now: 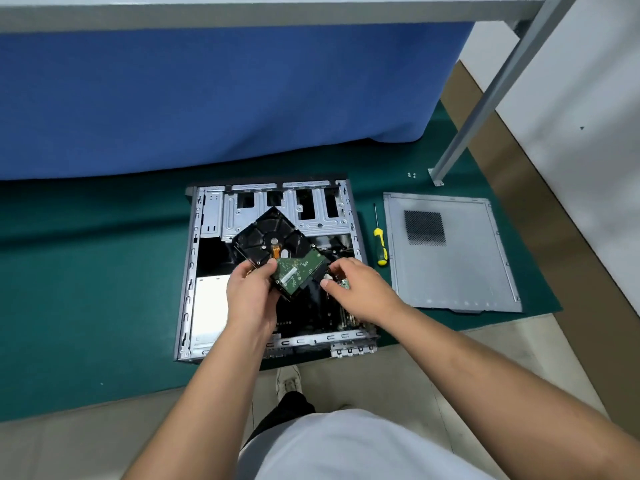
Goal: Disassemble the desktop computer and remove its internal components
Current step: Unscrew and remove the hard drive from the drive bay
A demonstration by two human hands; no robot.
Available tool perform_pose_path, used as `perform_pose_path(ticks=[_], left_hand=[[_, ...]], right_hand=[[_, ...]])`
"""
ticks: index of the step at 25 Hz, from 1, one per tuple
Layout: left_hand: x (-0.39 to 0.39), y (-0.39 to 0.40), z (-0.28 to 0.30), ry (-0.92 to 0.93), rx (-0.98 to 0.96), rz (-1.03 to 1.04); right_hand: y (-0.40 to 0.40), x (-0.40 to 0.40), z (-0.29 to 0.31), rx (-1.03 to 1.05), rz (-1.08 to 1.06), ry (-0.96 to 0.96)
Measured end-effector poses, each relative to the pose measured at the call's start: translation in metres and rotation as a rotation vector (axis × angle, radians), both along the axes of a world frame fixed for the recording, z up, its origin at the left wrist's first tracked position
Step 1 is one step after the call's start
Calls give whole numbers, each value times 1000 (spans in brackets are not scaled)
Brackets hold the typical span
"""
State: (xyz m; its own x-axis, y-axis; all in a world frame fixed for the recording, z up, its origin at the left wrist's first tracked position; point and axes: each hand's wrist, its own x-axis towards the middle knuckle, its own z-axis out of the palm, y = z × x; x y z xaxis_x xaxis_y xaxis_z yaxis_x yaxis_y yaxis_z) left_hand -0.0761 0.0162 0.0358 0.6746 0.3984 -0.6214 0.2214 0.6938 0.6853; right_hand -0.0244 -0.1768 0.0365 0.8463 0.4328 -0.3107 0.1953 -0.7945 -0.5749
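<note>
A green mat [86,289] covers the floor below a blue cloth [207,98] that hangs from a table edge at the top of the view. On the mat, right of the open computer case [188,271], a yellow-and-black screwdriver [380,245] lies with its tip pointing away from the person, just beside the detached grey side panel [450,254], which lies flat with its perforated vent patch toward the far left corner. Two small screws [411,174] sit on the mat beyond the panel, near the foot of a slanted metal table leg [485,109]. A white shoe [288,379] shows on the pale floor at the near edge of the mat.

The case lies on its side with the open face up. Its far end holds bare metal drive bays [311,209]; a silver power-supply box [209,306] fills the near left corner, and the dark motherboard [311,317] lies in the near right part, partly hidden by the hands.

The hard drive [273,237] is held above the middle of the case, turned diagonally, circuit board up. The left hand [251,299] has its grip closed on the drive's near left edge, thumb on the green board. The right hand [360,289] pinches at the drive's connector edge with thumb and fingers; what exactly it pinches is too small to tell.
</note>
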Motion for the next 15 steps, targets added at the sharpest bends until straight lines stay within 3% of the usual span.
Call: perform_pose_path(ticks=[6,9,12,15], left_hand=[[52,23,23,-152,-13,-180],[72,27,25,-205,-39,-326],[77,22,14,-216,-24,-509],[78,14,2,-207,-48,-515]], right_hand=[[24,21,0,524,-397,301],[31,21,-3,733,-496,408],[36,19,-3,847,-547,442],[42,26,-5,918,-622,418]])
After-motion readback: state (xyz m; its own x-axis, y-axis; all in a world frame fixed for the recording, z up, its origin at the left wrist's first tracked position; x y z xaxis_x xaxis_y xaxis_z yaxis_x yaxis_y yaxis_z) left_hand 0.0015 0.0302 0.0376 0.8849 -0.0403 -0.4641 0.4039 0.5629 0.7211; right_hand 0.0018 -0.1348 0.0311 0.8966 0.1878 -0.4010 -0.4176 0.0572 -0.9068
